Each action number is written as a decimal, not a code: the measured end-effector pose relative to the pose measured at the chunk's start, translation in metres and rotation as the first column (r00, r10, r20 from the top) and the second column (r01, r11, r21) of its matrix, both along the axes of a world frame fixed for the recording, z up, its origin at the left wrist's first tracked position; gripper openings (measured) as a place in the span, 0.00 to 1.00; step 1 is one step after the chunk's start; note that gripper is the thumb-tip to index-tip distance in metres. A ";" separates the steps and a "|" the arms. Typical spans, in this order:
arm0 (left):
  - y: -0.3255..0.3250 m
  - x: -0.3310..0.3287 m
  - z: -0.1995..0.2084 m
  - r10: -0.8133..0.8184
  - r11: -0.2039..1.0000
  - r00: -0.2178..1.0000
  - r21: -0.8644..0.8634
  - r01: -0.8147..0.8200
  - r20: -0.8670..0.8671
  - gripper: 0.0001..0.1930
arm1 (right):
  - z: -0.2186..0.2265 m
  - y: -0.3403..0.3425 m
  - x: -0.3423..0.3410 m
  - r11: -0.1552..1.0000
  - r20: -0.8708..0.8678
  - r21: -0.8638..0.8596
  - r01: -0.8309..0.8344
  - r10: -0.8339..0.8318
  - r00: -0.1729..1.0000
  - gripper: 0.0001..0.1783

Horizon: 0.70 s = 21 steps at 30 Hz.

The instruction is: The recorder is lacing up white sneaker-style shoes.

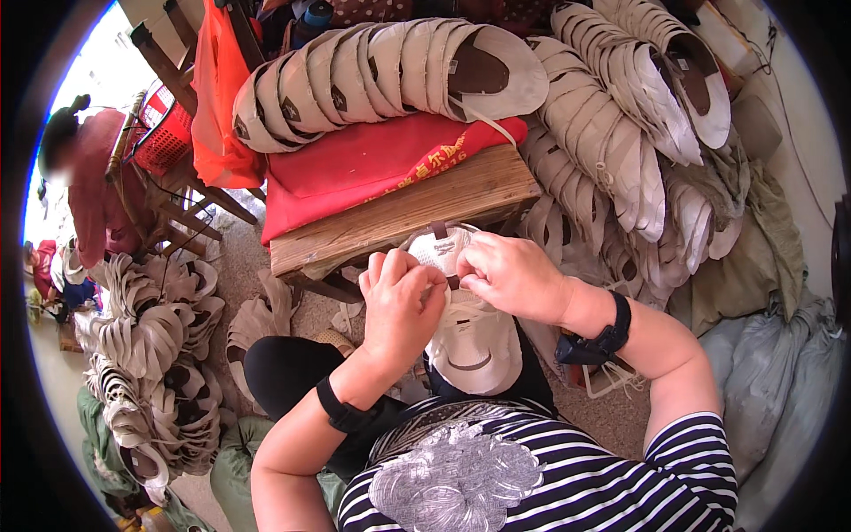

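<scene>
A white shoe upper lies over my lap, its toe part toward me and its tongue resting against the near edge of a wooden bench. My left hand is closed, thumb and fingers pinched at the left side of the upper's lacing. Across from it, my right hand pinches the right side, its fingertips bent down over the upper. A short dark strip shows between the two hands. Whether a lace is caught in my fingertips is too small to tell.
The wooden bench ahead carries a red cloth bag and a long nested row of beige uppers. More stacks of uppers rise at the right, beside grey sacks. Another heap of uppers covers the floor at left.
</scene>
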<state>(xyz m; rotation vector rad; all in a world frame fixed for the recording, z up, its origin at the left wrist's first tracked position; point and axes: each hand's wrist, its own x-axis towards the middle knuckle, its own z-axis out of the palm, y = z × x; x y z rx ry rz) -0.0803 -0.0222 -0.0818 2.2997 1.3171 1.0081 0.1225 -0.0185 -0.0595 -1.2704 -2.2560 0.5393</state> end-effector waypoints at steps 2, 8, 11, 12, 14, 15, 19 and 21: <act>0.001 -0.004 0.001 -0.043 0.999 0.999 -0.005 0.043 -0.002 0.06 | -0.002 0.001 0.001 0.997 0.009 0.056 -0.060 0.060 0.998 0.06; -0.009 -0.022 0.000 -0.047 0.994 0.998 0.096 0.044 0.030 0.07 | 0.024 0.014 0.027 0.908 0.373 0.418 0.019 -0.190 0.908 0.05; -0.015 -0.017 0.005 -0.098 0.993 0.995 0.058 0.099 -0.022 0.08 | 0.028 0.016 0.031 0.946 0.103 0.191 0.263 -0.286 0.953 0.05; -0.015 -0.012 0.005 -0.092 0.994 0.995 0.059 0.095 -0.043 0.08 | 0.025 0.015 0.027 0.945 0.103 0.193 0.264 -0.287 0.952 0.05; -0.011 -0.009 0.003 -0.088 0.994 0.994 0.063 0.092 -0.064 0.08 | 0.015 0.012 0.012 0.948 -0.560 -0.318 0.018 -0.203 0.803 0.04; -0.010 -0.010 0.001 -0.105 0.991 0.992 0.079 0.110 -0.066 0.08 | 0.020 0.009 0.002 0.788 -0.722 -0.573 -0.224 -0.356 0.593 0.05; -0.007 -0.031 0.004 -0.083 0.983 0.990 0.155 0.100 -0.114 0.06 | 0.016 0.008 0.006 0.598 -0.692 -0.721 -0.350 -0.595 0.408 0.04; 0.009 -0.063 0.010 0.019 0.968 0.974 0.248 0.038 -0.225 0.04 | 0.018 0.015 0.032 0.640 -0.667 -0.743 -0.199 -0.680 0.303 0.05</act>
